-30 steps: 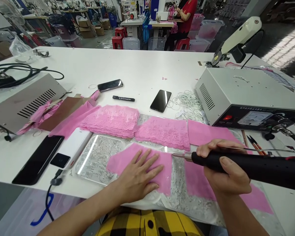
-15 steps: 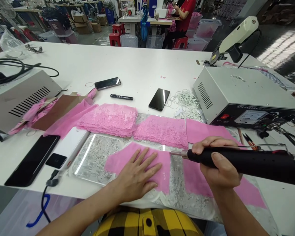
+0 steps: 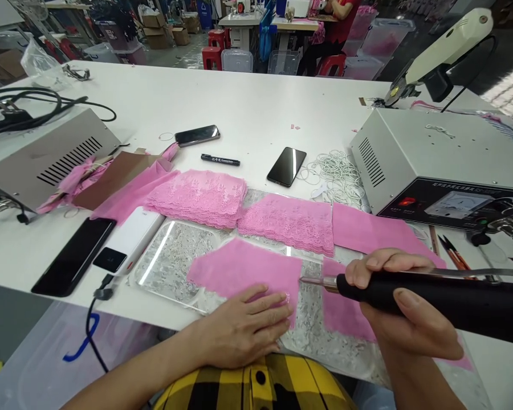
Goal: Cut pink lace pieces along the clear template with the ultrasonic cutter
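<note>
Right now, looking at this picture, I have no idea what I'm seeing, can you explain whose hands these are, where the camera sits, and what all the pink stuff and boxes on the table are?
The picture comes from a camera worn on a person's head, looking down at their own two hands, so no machine is doing the handling. The left hand lies flat on the near edge of a pink fabric piece, which rests on a clear scratched plate. The right hand grips a black-handled tool; its thin metal tip points at the fabric's right edge. Behind are stacks of pink lace, two grey metal boxes, a marker, phones and a heap of white loops, all on a white table. Far back, another person sits at a different table.
</note>
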### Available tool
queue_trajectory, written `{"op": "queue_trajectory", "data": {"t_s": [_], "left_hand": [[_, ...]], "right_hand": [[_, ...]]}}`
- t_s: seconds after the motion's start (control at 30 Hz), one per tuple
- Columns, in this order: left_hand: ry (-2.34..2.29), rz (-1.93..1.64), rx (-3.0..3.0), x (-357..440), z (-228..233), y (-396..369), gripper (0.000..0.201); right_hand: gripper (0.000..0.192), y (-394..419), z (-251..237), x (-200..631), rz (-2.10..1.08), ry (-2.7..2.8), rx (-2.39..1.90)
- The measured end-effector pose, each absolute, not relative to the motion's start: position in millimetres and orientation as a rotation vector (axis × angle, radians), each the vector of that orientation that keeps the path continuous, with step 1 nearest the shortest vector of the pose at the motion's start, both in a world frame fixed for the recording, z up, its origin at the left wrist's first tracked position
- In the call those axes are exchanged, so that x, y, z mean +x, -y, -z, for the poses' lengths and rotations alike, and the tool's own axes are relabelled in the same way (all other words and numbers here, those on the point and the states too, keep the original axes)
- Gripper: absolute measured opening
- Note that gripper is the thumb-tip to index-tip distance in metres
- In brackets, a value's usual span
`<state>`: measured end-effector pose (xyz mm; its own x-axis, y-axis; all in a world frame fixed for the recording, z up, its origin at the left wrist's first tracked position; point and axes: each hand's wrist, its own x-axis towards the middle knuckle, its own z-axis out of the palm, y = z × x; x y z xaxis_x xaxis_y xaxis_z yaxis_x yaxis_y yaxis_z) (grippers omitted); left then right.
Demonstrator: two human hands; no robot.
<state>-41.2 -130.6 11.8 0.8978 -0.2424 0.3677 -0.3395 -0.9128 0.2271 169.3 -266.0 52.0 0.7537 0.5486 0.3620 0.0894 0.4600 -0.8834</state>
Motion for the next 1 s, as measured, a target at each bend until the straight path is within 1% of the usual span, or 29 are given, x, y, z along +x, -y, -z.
{"op": "queue_trajectory", "data": {"t_s": [0.37, 0.57, 0.7, 0.83, 1.0], "left_hand": [[0.460, -0.514, 2.735, -40.1, -10.1, 128.6, 0.031], [0.456, -0.501, 2.732, -40.6, -9.2, 129.0, 0.030], [0.472, -0.527, 2.727, -39.1, -11.4, 129.3, 0.028], [0.507, -0.616, 2.733, -39.0, -13.0, 129.9, 0.028], [0.508, -0.661, 2.720, -39.7, -12.4, 130.8, 0.028]], "right_hand": [[0.020, 266.6, -52.3, 166.4, -0.373, 0.721, -1.040], [0.014, 264.4, -53.1, 168.2, -0.373, 0.755, -1.027], [0.018, 267.6, -53.6, 168.4, -0.361, 0.711, -1.042], [0.023, 274.9, -54.1, 169.6, -0.417, 0.717, -1.039], [0.022, 279.4, -54.1, 168.7, -0.539, 0.806, -1.004]]}}
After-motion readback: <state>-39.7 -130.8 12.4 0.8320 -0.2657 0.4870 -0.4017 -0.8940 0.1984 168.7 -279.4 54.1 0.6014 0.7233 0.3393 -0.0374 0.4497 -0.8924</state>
